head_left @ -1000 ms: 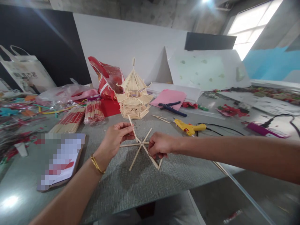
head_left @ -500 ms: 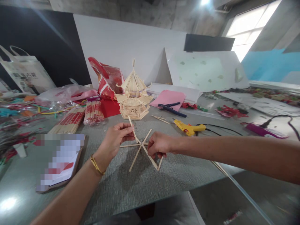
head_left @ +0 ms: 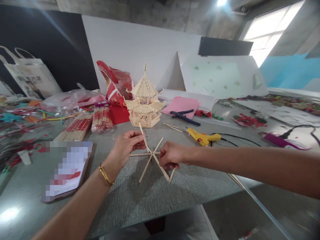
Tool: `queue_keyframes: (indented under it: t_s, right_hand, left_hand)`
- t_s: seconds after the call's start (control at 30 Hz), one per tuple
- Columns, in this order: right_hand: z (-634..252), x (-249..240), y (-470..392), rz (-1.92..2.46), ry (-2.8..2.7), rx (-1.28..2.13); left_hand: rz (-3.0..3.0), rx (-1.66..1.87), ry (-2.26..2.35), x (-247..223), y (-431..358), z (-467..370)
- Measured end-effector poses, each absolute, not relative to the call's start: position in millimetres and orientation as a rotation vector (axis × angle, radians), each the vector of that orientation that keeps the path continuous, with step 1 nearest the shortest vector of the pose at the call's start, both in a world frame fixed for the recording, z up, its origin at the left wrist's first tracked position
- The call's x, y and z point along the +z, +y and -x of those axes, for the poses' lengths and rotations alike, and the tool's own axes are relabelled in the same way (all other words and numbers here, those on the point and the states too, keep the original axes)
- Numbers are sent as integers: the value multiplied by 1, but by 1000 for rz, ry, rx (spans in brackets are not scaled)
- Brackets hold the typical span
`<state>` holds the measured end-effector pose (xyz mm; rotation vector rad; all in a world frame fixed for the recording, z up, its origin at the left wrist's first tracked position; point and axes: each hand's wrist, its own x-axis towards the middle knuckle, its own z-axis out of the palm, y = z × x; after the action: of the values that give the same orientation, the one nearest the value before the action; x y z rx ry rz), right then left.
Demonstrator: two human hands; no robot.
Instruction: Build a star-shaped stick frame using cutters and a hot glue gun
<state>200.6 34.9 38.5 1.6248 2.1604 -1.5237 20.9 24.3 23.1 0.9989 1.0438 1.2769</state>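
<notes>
A star-shaped frame of thin wooden sticks (head_left: 145, 169) sits over the table in front of me, its arms meeting at a small hub. My left hand (head_left: 130, 143) pinches the upper-left stick of this frame between thumb and fingers. On the other side, my right hand (head_left: 170, 155) is closed at a short stick (head_left: 172, 174) that meets the outer end of the lower-right arm at an angle. Its fingertips are partly hidden. Behind the frame stands a wooden stick pagoda model (head_left: 145, 100) with two roofs.
A yellow glue gun (head_left: 203, 136) and dark-handled pliers (head_left: 185, 117) lie to the right, near loose sticks (head_left: 173, 127). Bundled sticks (head_left: 102, 118) and a phone (head_left: 67, 173) are on the left. A clear glue stick or rod (head_left: 262, 208) sticks out past the table's front edge.
The whole view has shifted slightly, so things appear a little further right. Both hands keep their grip and the stick frame holds its shape.
</notes>
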Motion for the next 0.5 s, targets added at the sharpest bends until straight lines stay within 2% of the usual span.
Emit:
queue_keyframes:
  t_s: [0.17,0.33,0.43,0.5]
  right_hand:
    - [-202,47,38,-1609,2180,-1513]
    - [-218,93,48,-1645,2383,-1412]
    - [-234,114,54,-1684,2460,-1128]
    - [-244,117,58,-1689,2470,-865]
  left_hand:
    - [-1007,1271,1039,24,24,-20]
    - [-1051,1269,1092,21,25,-17]
    - [-1152,1255,1229,24,25,-16]
    - [-1387,1111,1385,31,27,-17]
